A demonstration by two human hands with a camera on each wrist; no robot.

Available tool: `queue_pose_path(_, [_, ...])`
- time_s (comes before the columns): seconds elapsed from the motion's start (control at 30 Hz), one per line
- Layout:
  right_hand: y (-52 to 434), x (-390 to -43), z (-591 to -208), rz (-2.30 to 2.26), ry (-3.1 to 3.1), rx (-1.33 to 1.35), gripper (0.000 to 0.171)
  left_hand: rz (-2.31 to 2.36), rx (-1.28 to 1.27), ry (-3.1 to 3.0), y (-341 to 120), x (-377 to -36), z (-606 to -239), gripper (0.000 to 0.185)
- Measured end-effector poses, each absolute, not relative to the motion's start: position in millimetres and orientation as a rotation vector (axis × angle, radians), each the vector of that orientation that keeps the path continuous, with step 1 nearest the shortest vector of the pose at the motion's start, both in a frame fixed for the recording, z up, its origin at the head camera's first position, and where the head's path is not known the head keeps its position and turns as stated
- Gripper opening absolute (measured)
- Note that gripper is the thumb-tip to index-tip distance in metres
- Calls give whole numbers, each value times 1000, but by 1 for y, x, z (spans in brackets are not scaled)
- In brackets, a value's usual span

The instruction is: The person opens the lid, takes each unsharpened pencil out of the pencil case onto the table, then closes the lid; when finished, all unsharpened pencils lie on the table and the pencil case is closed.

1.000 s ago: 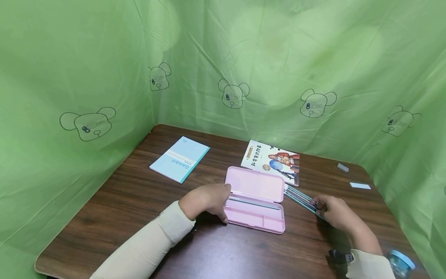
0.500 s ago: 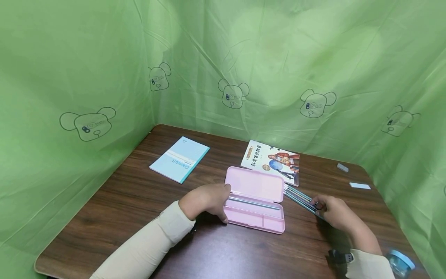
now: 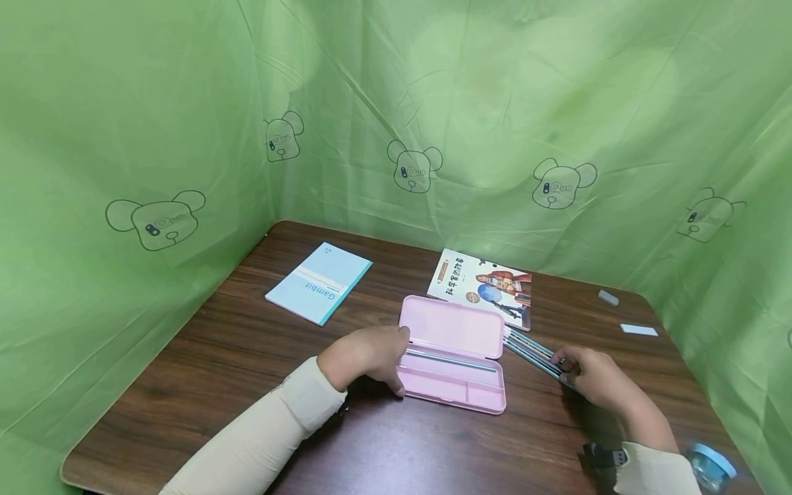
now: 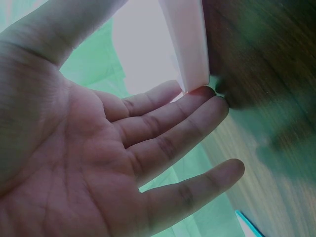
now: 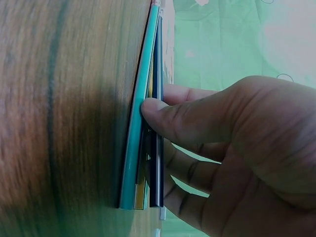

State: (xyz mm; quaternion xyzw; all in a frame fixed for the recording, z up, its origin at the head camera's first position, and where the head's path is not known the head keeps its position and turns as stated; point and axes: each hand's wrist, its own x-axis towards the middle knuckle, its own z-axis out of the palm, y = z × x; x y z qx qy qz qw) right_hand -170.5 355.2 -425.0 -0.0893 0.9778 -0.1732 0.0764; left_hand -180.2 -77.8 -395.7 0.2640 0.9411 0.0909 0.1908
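A pink pencil case (image 3: 450, 400) lies opened flat on the table, with a pencil (image 3: 454, 361) along its long compartment. My left hand (image 3: 368, 350) is at the case's left end. In the left wrist view its fingers are mostly straight, fingertips touching the case's edge (image 4: 190, 44); the thumb's tip is out of that view. To the right of the case, my right hand (image 3: 597, 375) pinches at a bundle of pencils (image 3: 529, 348) on the table. Closer up, the thumb presses on a dark pencil (image 5: 157, 173) beside a teal one (image 5: 133, 148); the fingertips are hidden behind them.
A picture-covered book (image 3: 482, 282) lies behind the case, a light-blue notebook (image 3: 318, 282) to the left. At the right are a grey eraser-like block (image 3: 609, 297), a white strip (image 3: 639, 330) and a blue-lidded jar (image 3: 710, 467). Green curtain (image 3: 346, 185) surrounds the wooden table (image 3: 204, 371).
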Motion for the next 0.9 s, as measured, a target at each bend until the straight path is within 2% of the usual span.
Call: queue_pose_path(0.9, [356, -170, -427, -541, 2925, -255, 25, 231, 778, 2658, -77, -180, -396, 83])
